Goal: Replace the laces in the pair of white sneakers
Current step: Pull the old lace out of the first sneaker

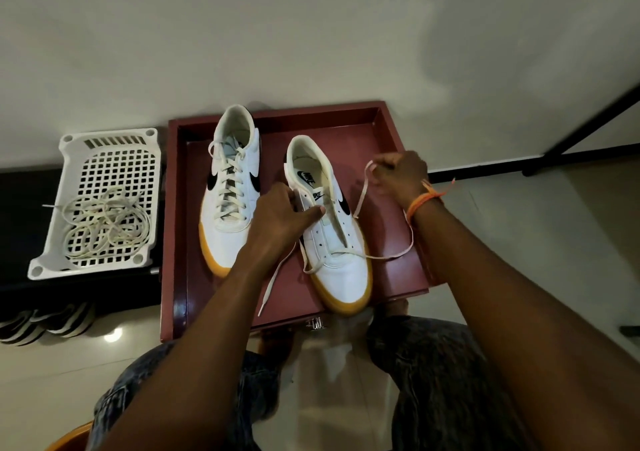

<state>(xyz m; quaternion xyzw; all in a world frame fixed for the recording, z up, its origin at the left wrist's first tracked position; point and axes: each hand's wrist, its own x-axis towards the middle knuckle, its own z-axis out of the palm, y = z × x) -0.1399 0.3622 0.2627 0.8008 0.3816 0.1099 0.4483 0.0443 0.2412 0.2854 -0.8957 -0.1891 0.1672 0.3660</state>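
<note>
Head view
Right sneaker (329,222): stands in the maroon tray (381,118), toe toward the person; only the lowest eyelets carry the new lace (391,256), the rest look bare.
Left sneaker (230,187): just beside it in the same tray, laced to the top.
Left hand (277,215): fingers curled on the right sneaker's eyelet flap, thumb laid across the tongue; it appears to steady the shoe.
Right hand (398,173): closed in a pinch on one lace end, raised beside the collar, the lace trailing in a loop down to the toe.
Other lace end: lies loose over the tray's near edge, tip free.
Handling, lace: probably light, limp and flat; it will likely twist and sag, so best taken close to the stiff tip for threading.
Handling, sneaker: likely light, with a firm gum sole and a softer upper; hold by the eyelet flap or side wall so it does not slide in the tray.
White basket (69,138): beside the tray, not touching the shoes; holds a tangle of loose laces (107,222).
</note>
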